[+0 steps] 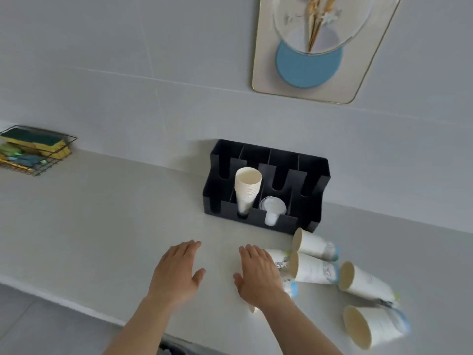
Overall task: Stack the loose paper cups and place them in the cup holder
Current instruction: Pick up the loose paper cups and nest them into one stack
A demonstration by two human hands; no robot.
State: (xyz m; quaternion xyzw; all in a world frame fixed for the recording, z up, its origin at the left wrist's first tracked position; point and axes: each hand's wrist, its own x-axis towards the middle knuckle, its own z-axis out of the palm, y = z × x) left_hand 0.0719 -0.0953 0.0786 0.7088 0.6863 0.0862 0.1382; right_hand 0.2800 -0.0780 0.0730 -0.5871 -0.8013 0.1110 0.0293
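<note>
Head view: right hand (257, 274) partly hides one fallen paper cup (277, 260).

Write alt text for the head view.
Two open hands, left and right, hover over a counter beside loose paper cups lying on their sides. Behind, a black holder holds a cup stack.

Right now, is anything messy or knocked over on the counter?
Yes. Several loose paper cups lie tipped on their sides on the counter, in front and right of the black cup holder, beside the right hand. The cup stack in the holder stands neat. The left hand is empty.
</note>
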